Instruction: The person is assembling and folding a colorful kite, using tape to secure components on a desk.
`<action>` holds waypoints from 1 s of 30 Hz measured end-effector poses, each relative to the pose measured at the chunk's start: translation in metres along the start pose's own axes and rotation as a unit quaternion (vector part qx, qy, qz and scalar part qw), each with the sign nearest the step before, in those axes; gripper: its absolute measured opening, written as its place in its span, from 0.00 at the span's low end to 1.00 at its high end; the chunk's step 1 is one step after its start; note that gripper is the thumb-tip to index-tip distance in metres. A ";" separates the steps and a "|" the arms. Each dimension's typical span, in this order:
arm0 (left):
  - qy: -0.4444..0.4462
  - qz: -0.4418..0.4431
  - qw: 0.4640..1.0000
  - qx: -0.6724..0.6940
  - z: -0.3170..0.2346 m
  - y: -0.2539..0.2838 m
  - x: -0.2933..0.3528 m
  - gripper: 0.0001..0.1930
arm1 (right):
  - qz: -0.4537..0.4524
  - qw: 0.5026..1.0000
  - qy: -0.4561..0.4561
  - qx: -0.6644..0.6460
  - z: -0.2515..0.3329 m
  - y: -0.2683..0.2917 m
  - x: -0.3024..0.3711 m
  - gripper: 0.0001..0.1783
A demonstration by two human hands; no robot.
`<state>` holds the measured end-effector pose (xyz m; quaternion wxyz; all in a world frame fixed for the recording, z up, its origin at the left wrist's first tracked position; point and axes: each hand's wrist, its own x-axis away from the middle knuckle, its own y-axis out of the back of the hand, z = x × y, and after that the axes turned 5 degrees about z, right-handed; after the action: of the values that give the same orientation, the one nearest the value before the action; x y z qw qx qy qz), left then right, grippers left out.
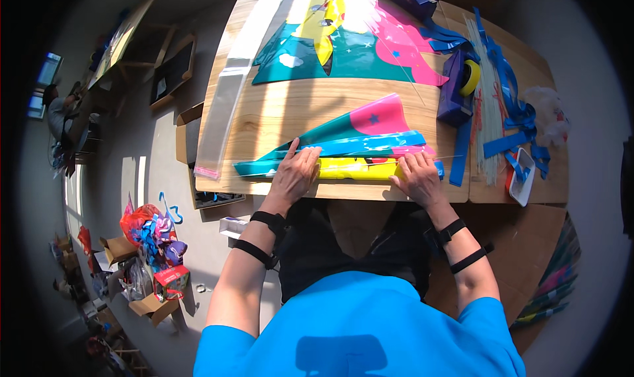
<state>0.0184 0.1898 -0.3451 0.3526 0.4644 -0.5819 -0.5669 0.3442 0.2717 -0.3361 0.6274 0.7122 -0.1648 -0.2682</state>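
Observation:
A thin, glossy kite [343, 169] in teal, pink and yellow lies folded into a narrow bundle along the table's near edge. Blue ribbon [370, 143] runs lengthwise over it, beside a thin pale rod. My left hand [295, 172] presses on the bundle left of its middle, fingers bent over it and thumb pointing away from me. Near the right end, my right hand [419, 179] has its fingers curled over the roll. Beyond them, a second kite [356, 57] with a yellow cartoon figure lies spread out flat.
A long clear plastic sleeve [228, 106] lies at the table's left. On the right are a purple tape dispenser [452, 90] with yellow tape, blue ribbons [508, 80], pale rods [487, 113] and a white tray [522, 179]. Cardboard boxes [155, 308] stand on the floor at left.

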 end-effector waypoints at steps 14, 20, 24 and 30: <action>-0.023 0.103 0.994 0.004 -0.001 0.023 -0.002 0.33 | 0.069 0.993 0.057 0.081 0.032 -0.007 -0.003 0.17; -0.045 0.084 0.995 -0.015 0.004 0.013 0.003 0.28 | 0.051 0.996 0.026 0.072 0.028 -0.013 -0.002 0.16; -0.052 0.082 0.995 -0.002 0.009 0.009 0.001 0.26 | 0.043 0.998 0.028 0.026 0.017 -0.004 -0.009 0.12; -0.028 0.079 0.989 0.119 0.016 0.019 -0.006 0.21 | 0.050 0.998 0.027 -0.027 -0.003 -0.008 -0.021 0.09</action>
<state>0.0026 0.1998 -0.3275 0.3213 0.4397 -0.6899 -0.4769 0.3285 0.2874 -0.3401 0.6635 0.6926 -0.1764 -0.2215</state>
